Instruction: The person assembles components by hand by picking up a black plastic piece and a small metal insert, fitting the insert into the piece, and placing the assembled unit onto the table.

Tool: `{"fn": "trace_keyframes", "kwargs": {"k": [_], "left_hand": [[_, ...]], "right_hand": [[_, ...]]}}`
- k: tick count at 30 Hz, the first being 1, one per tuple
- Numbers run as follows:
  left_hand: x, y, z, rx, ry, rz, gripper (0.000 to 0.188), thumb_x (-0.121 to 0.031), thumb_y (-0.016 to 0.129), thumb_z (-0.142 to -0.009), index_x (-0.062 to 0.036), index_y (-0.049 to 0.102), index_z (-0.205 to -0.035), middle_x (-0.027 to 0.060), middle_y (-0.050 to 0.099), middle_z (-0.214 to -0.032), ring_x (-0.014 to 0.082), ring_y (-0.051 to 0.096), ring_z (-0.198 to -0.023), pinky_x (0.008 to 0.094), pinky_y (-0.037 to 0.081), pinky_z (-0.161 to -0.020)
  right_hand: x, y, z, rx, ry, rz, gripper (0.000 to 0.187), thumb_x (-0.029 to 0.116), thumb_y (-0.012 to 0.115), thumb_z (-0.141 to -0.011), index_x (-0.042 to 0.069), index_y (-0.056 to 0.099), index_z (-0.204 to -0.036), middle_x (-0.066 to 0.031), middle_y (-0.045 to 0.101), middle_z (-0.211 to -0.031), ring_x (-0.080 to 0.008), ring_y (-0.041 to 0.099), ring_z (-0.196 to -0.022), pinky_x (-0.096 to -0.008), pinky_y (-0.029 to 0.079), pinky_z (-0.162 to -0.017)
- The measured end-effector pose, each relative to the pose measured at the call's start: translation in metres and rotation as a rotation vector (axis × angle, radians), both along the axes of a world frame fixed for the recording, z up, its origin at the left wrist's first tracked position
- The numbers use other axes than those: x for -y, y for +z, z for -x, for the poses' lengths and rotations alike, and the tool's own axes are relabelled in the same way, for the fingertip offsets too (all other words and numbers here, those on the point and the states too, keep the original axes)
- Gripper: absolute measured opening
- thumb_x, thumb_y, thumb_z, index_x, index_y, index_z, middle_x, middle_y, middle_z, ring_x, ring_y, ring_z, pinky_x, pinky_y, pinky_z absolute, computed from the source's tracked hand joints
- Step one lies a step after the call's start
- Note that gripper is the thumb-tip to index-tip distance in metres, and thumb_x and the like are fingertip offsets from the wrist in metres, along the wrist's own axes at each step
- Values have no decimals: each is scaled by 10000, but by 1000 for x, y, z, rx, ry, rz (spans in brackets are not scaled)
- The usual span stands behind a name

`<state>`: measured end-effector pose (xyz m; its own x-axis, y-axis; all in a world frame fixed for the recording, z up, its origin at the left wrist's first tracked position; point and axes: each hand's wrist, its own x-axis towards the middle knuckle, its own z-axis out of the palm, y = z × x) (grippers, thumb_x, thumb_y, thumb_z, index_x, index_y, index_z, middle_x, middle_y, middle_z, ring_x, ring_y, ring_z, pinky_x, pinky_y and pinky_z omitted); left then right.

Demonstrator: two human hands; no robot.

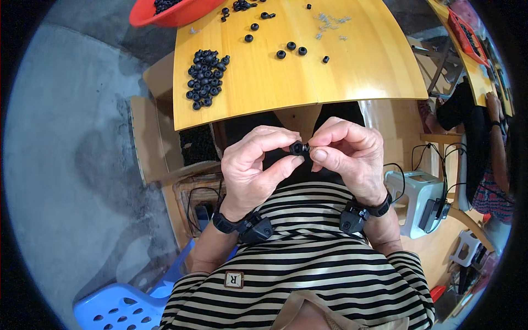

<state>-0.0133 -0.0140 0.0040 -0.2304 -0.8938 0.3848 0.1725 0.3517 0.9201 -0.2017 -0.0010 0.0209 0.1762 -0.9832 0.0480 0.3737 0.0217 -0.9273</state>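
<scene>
In front of my body, just short of the table's near edge, both hands meet. My left hand (254, 165) pinches a small round black plastic part (296, 147) between thumb and forefinger. A small metal coil spring (307, 148) sticks out of that part's right side, and my right hand (352, 157) pinches its outer end with thumb and forefinger. How deep the spring sits in the black part is hidden. On the left of the wooden table (363, 66) lies a pile of similar black parts (206, 77).
Loose black parts (291, 45) and a scatter of small pale pieces (330, 23) lie further back. A red basin (181, 14) stands at the far left. Below the table's left side is a cardboard box (157, 146). At right are a pale stool (421, 198) and another person's arm (498, 148).
</scene>
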Motion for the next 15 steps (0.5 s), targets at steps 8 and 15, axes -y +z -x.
{"fn": "trace_keyframes", "kwargs": {"k": [8, 15], "left_hand": [[0, 10, 1, 338, 153, 233, 326, 75, 761, -689, -7, 692, -997, 136, 690, -958, 257, 675, -888, 331, 551, -772], [-2, 16, 3, 413, 178, 280, 303, 75, 757, -686, -5, 694, -972, 131, 684, -933, 267, 675, -876, 338, 550, -770]], "right_hand": [[0, 3, -2, -246, -36, 127, 73, -11, 736, -830, 10, 690, -883, -28, 640, -827, -68, 602, -703, -210, 506, -633], [3, -4, 0, -260, -19, 108, 107, 29, 764, -822, 17, 670, -872, -8, 643, -794, -65, 602, -684, -202, 505, -615]]}}
